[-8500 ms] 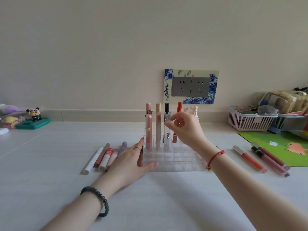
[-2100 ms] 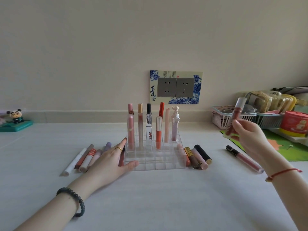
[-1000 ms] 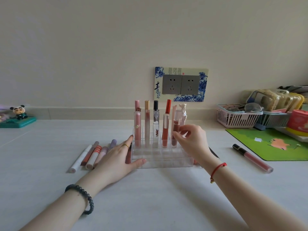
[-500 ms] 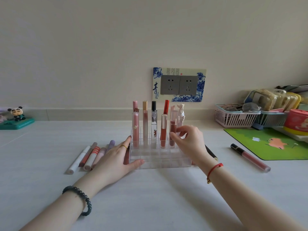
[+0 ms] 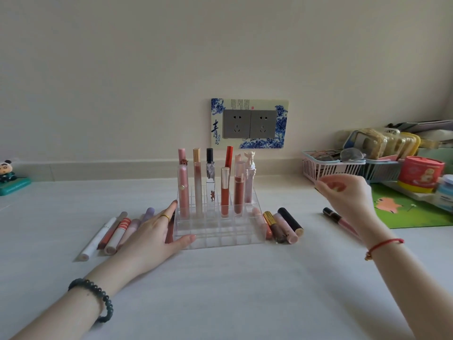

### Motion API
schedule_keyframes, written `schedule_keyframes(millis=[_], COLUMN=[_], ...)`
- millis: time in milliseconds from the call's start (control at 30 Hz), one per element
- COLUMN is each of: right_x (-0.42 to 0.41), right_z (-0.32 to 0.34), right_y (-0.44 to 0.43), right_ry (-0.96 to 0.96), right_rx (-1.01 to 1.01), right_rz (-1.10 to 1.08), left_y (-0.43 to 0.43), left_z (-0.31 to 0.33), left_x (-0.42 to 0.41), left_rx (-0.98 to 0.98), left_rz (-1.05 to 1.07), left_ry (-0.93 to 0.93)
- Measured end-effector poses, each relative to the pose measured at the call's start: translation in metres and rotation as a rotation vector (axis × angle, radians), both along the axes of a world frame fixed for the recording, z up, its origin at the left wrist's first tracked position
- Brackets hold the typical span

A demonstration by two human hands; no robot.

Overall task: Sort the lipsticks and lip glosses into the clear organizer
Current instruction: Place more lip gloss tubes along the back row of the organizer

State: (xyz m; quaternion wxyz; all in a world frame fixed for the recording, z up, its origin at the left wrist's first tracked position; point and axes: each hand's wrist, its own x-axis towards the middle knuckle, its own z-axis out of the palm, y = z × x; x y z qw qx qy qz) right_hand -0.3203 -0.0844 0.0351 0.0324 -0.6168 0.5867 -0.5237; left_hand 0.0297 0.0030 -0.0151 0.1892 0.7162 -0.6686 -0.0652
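Swung away from the clear organizer (image 5: 220, 233), the right hand (image 5: 344, 192) is now out to the right, empty.
Its fingers, loosely curled, hang just above the black-capped pink lip gloss (image 5: 339, 220) on the surface (image 5: 220, 290); the brown-red gloss (image 5: 238, 190) stands among the upright tubes (image 5: 198, 187). The left hand (image 5: 152, 233) lies flat against the organizer's left wall. A glancing pinch could roll that gloss away; a knock coming back could topple the upright ones.

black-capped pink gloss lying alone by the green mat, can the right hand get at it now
Probably yes. The right hand hovers empty, fingers relaxed, just above the gloss, and nothing lies between them. Only its own wrist hides the tube's near end, so a short drop should reach it.
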Motion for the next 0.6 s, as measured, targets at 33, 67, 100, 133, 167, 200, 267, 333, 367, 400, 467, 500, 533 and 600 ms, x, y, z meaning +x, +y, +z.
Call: schedule_keyframes(millis=[33, 67, 100, 133, 167, 200, 267, 333, 367, 400, 467, 500, 533, 600], right_x=[-0.011, -0.02, -0.029, -0.035, -0.04, -0.043, -0.046, -0.046, -0.045, -0.045, -0.044, -0.044, -0.043, -0.041], right_z=[-0.004, -0.008, -0.011, -0.013, -0.015, -0.016, -0.019, -0.022, -0.023, -0.024, -0.025, -0.025, -0.025, -0.024], right_y=[-0.002, -0.005, -0.007, -0.009, -0.01, -0.01, -0.01, -0.009, -0.009, -0.009, -0.008, -0.009, -0.009, -0.008], right_ry=[0.039, 0.085, 0.131, 0.172, 0.209, 0.242, 0.286, 0.319, 0.335, 0.345, 0.346, 0.337, 0.334, 0.348], right_rx=[0.076, 0.154, 0.229, 0.3, 0.37, 0.441, 0.562, 0.638, 0.669, 0.697, 0.732, 0.74, 0.744, 0.74], right_rz=[-0.036, -0.074, -0.109, -0.138, -0.162, -0.182, -0.196, -0.179, -0.175, -0.177, -0.19, -0.199, -0.208, -0.216], left_y=[0.0, 0.0, 0.0, 0.0, 0.0, 0.001, 0.002, 0.003, 0.004, 0.005, 0.006, 0.007, 0.007, 0.007], left_z=[0.0, -0.001, -0.001, -0.001, -0.001, -0.001, 0.0, 0.002, 0.002, 0.003, 0.003, 0.003, 0.004, 0.004], left_x=[0.0, 0.001, 0.001, 0.001, 0.0, 0.0, -0.001, -0.003, -0.003, -0.004, -0.004, -0.005, -0.005, -0.005], left_rx=[-0.001, -0.005, -0.009, -0.012, -0.012, -0.01, -0.002, 0.0, -0.001, -0.001, -0.002, -0.001, 0.001, 0.006], left_rz=[0.0, 0.001, 0.003, 0.006, 0.008, 0.006, -0.003, -0.003, -0.001, -0.002, -0.01, -0.011, -0.009, -0.005], left_ry=[-0.001, 0.0, 0.001, -0.002, -0.006, -0.008, -0.005, 0.006, 0.008, 0.012, 0.018, 0.017, 0.013, 0.005])
